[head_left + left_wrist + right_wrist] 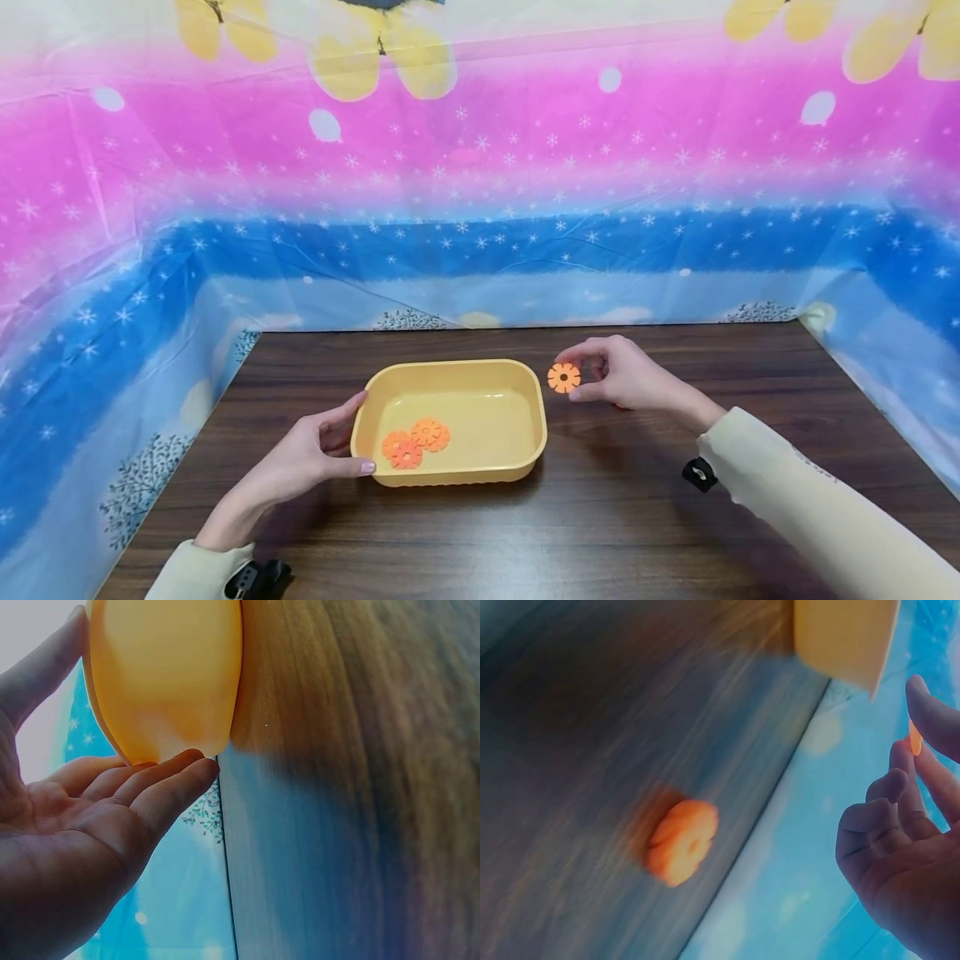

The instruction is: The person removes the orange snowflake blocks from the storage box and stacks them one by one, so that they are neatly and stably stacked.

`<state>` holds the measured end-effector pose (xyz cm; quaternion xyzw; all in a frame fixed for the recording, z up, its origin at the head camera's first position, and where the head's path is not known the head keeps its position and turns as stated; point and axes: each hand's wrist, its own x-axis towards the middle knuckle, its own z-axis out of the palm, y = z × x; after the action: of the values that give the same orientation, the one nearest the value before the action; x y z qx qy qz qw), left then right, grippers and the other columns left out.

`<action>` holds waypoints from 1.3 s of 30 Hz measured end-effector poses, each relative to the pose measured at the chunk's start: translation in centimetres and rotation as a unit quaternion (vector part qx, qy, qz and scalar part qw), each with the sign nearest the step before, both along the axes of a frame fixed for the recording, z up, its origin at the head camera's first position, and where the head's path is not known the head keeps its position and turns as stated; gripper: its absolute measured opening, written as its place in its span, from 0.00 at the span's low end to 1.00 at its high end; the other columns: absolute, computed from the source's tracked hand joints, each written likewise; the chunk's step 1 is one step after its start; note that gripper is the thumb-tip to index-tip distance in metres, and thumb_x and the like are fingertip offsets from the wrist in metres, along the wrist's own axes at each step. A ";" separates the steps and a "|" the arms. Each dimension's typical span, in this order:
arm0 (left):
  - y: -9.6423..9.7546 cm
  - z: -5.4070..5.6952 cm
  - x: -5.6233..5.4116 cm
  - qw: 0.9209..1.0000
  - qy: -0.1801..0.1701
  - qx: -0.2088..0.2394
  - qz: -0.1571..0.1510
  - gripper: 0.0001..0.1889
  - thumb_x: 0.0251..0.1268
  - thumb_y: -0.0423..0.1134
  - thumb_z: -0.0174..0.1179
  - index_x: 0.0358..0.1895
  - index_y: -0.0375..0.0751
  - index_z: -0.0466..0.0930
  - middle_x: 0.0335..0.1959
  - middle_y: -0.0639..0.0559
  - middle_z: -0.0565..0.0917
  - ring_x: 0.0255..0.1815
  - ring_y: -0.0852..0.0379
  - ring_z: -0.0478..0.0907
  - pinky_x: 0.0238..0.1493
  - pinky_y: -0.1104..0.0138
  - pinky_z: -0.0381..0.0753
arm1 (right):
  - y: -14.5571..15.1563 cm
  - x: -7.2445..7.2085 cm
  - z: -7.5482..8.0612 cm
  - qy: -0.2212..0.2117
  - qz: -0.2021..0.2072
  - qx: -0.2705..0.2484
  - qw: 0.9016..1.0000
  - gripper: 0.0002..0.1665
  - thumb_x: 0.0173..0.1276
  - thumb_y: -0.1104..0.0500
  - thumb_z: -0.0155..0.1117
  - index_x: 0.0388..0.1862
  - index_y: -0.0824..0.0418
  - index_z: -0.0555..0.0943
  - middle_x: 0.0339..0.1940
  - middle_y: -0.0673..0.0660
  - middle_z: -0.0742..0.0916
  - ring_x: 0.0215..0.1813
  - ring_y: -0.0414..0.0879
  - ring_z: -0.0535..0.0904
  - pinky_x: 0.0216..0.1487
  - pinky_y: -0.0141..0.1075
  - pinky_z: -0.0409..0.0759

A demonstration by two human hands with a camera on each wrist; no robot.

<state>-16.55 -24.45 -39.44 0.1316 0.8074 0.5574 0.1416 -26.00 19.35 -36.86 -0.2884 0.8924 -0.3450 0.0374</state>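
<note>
My left hand (300, 454) holds the left end of a yellow plastic basin (480, 479), its thumb at the near left corner of the rim. In the left wrist view, the fingers (176, 784) spread along the outside of the basin's end wall. Several orange notched flower-shaped discs (407, 454) lie overlapping inside, toward the basin's near left. My right hand (626, 375) pinches one orange flower-shaped disc (564, 377) between thumb and fingertips, just right of the basin and above the table. Seen edge-on in the right wrist view, that disc (915, 739) is a thin bright sliver.
Another orange flower-shaped piece (682, 841) lies on the dark wooden table (480, 542), mostly hidden by my right hand in the head view. A patterned pink and blue cloth (480, 242) hangs around the table's back and sides. Black straps (701, 473) sit at both wrists.
</note>
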 end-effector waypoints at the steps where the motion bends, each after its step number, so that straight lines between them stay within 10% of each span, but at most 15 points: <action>1: 0.0 0.0 0.0 1.000 0.000 0.001 0.000 0.49 0.49 0.35 0.70 0.73 0.44 0.48 0.71 0.43 0.53 0.64 0.43 0.62 0.50 0.64 0.76 | 0.5 -0.1 -0.2 -0.003 -0.004 0.001 1.000 0.27 0.48 0.43 0.74 0.50 0.43 0.80 0.32 0.54 0.79 0.21 0.46 0.69 0.19 0.35 0.68; 39: -0.1 0.1 0.0 1.000 0.002 -0.004 0.001 0.49 0.49 0.36 0.70 0.73 0.45 0.48 0.72 0.45 0.53 0.65 0.45 0.61 0.52 0.63 0.74 | 9.7 -1.5 -5.9 -0.007 -0.067 0.016 0.998 0.27 0.50 0.51 0.75 0.52 0.50 0.81 0.38 0.53 0.77 0.29 0.48 0.66 0.26 0.34 0.65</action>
<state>-16.55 -24.52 -39.39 0.1315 0.8100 0.5542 0.1399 -27.47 29.07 -42.79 -0.2251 0.9150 -0.3339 0.0248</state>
